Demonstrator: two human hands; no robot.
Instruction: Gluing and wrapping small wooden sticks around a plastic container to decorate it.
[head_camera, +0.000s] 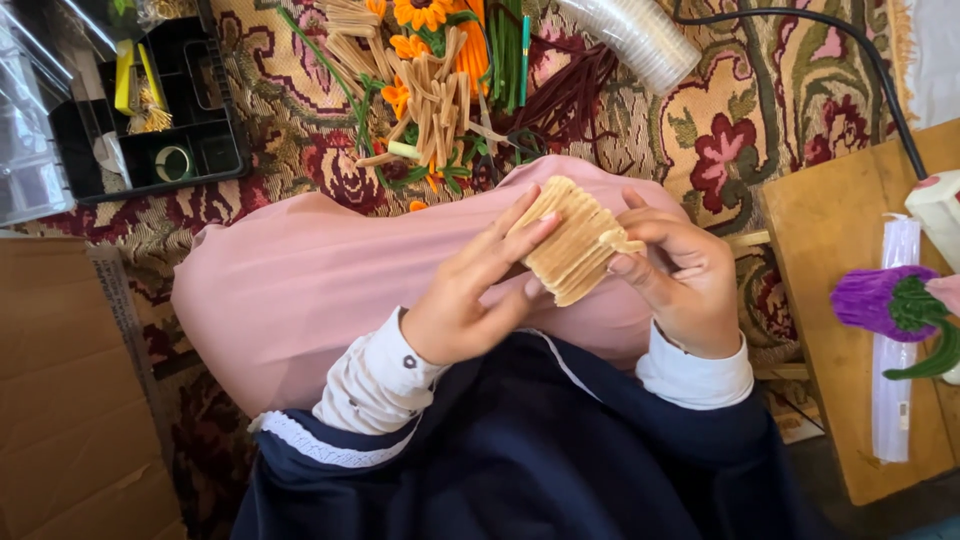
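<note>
- A patterned carpet (780, 110) covers the floor; loose tan sticks (430, 95) lie near its far edge.
- Over the pink cloth (300, 290) on the lap, both hands clamp a tan woven mat (572, 240).
- The left hand (470, 295) pinches its near-left edge; the right hand (680, 275) pinches the right corner.
- The mat's ribs run slantwise between the hands.

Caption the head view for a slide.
Both hands, left hand and right hand, hold a beige pipe-cleaner mat above a pink cloth.

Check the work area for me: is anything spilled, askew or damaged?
Nothing looks damaged. The left hand and right hand hold a neat beige woven piece. Only the loose pile of beige, green and orange stems on the patterned carpet lies scattered, not tidily bundled.
</note>
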